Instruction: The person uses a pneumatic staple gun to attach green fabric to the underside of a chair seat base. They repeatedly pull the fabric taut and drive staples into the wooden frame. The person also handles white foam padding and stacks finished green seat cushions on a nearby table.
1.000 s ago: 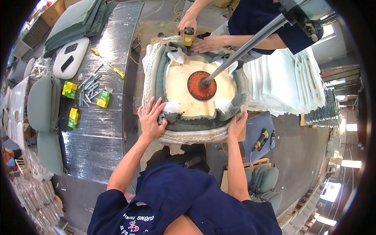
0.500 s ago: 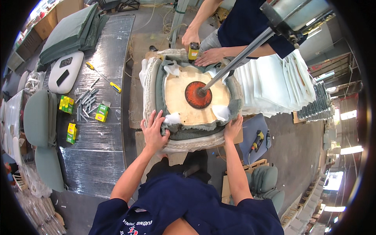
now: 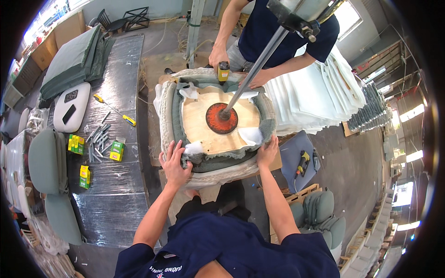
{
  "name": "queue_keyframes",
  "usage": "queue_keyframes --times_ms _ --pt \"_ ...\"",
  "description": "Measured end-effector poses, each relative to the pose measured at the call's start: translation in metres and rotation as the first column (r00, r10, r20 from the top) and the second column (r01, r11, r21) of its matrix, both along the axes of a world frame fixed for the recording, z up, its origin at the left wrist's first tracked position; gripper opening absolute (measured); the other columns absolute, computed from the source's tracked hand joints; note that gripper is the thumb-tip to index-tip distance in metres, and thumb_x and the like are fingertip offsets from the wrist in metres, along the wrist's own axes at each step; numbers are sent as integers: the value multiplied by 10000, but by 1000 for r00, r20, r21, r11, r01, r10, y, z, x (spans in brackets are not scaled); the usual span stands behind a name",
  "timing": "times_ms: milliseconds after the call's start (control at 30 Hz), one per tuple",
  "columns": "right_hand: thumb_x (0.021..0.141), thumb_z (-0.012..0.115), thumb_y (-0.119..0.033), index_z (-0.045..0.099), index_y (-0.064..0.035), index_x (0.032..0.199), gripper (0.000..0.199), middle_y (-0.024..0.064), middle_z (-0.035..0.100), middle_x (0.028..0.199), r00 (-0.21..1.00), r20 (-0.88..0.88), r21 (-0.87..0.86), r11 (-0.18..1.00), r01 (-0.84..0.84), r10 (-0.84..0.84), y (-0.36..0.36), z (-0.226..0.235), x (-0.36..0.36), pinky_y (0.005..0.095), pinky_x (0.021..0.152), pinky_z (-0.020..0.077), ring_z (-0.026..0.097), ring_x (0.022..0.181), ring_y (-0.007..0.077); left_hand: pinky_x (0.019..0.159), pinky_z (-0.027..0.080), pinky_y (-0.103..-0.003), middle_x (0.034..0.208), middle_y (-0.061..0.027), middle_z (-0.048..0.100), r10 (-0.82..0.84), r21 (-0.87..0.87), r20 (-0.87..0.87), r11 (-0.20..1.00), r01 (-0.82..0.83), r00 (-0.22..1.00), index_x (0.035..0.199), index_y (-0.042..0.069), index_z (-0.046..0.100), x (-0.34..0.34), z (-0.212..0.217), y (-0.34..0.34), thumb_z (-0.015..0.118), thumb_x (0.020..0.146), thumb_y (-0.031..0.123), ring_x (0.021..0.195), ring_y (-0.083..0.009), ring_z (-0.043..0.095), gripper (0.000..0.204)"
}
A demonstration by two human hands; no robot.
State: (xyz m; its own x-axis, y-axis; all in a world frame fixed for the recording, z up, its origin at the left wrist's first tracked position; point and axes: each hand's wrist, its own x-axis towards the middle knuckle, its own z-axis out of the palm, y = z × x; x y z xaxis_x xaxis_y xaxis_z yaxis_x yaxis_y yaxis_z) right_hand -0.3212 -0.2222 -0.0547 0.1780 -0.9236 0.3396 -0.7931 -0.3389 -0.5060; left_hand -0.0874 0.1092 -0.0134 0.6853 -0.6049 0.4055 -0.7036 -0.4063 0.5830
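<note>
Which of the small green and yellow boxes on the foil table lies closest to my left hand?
The box beside the loose staple strips, nearest the left hand.

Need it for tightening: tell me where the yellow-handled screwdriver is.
The yellow-handled screwdriver lies on the foil-covered bench to the person's left, between the white panel and the seat cushion.

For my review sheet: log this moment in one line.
left hand: pressing grey fabric | right hand: on fabric edge | wooden board: under red press disc

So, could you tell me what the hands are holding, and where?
Both hands, left and right, grip the grey fabric at the cushion's near edge.
</note>
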Motion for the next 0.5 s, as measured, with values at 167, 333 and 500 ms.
queue_keyframes --times_ms 167,333,500 --pt "987 683 -247 437 -135 1611 680 203 405 1687 1000 1 -22 1000 17 -17 -1 -3 -4 535 1167 422 459 1470 454 1218 255 -576 1562 -45 625 -7 3 9 1000 7 1000 1221 103 645 0 -1 -2 676 793 221 1537 -309 463 445" --pt "984 682 -229 428 -119 1615 690 212 388 1695 1000 8 13 1000 24 -24 8 2 -4 535 1177 413 450 1475 462 1216 250 -570 1565 -53 619 -16 -8 28 1000 16 999 1225 104 644 4 -5 -1 691 784 207 1541 -309 462 455" --pt "959 715 -240 406 -149 1637 751 212 370 1711 1000 -1 -89 996 -1 1 11 -16 -20 563 1150 437 492 1420 487 1230 237 -574 1572 -61 615 -44 14 12 999 44 999 1235 100 634 10 -2 -5 688 797 202 1560 -302 441 453"
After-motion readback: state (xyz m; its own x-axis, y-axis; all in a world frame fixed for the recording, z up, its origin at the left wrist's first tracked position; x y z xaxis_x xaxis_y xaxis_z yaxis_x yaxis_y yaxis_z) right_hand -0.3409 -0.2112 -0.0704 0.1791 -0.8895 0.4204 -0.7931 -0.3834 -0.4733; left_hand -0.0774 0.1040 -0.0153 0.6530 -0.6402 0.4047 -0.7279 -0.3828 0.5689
